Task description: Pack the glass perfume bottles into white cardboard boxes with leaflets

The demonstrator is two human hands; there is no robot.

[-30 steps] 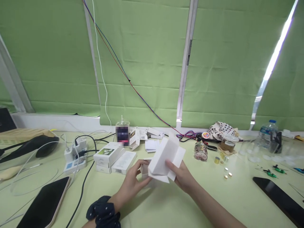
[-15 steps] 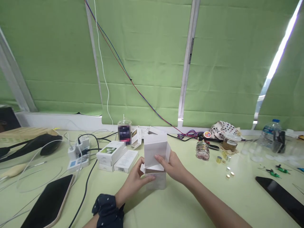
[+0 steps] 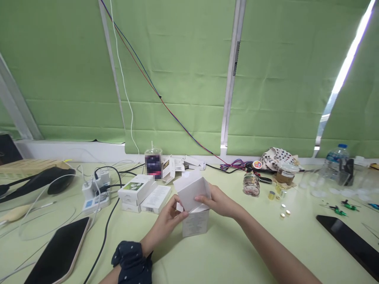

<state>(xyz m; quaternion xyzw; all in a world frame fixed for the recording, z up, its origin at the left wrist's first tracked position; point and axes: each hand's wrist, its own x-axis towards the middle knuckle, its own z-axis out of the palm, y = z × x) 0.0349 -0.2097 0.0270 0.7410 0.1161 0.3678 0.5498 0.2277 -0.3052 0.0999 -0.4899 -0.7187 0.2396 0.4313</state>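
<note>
A small white cardboard box [image 3: 195, 225] with faint print on its front stands on the table between my hands, its lid flap [image 3: 189, 193] raised and tilted to the left. My left hand [image 3: 169, 216] pinches the box's left side near the fold, thumb across the front edge. On the other side my right hand [image 3: 221, 202] grips the flap's right part, thumb on its inner face and fingers hidden behind. What the box holds inside cannot be seen. A dark dotted scrunchie [image 3: 133, 262] sits around my left wrist.
Stacked white boxes [image 3: 137, 191] stand left of my hands, near a power strip [image 3: 96, 201] with cables. A phone [image 3: 59, 250] lies front left, a black slab [image 3: 349, 246] at right. A glass jar [image 3: 251, 184] and small gold caps [image 3: 282, 215] lie right.
The raised flap has tilted left, and the box has turned slightly. My left thumb has slid up off the box's printed front, and the view has shifted a little.
</note>
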